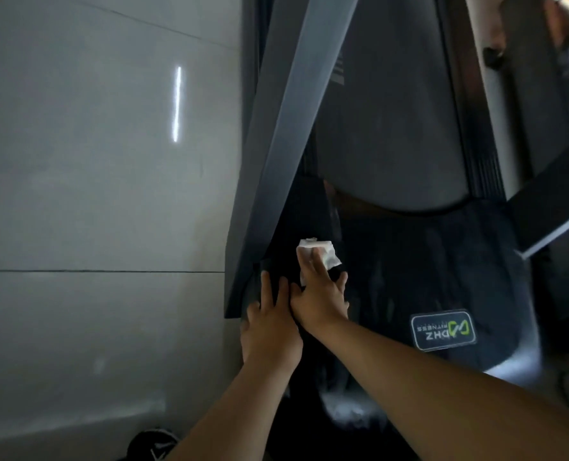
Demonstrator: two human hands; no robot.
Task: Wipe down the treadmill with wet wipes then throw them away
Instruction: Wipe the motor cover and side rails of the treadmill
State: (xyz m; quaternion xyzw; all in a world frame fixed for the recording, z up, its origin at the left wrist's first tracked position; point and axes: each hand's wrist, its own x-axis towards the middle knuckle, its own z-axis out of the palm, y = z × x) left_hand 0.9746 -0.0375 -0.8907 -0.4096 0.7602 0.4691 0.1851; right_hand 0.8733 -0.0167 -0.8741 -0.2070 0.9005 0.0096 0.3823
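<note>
The dark treadmill [419, 261] fills the middle and right of the head view, with a grey upright post [283, 134] slanting along its left side. My right hand [321, 294] presses a crumpled white wet wipe [319, 252] flat against the black front cover of the treadmill, fingers straight over the wipe. Just left of it, my left hand [271, 324] rests with straight fingers on the cover beside the foot of the post. A logo plate [443, 329] sits on the cover to the right of my hands.
A pale glossy tiled floor [93, 194] lies to the left of the treadmill. A dark shoe [153, 444] shows at the bottom edge. A second dark bar [556, 201] crosses at the right.
</note>
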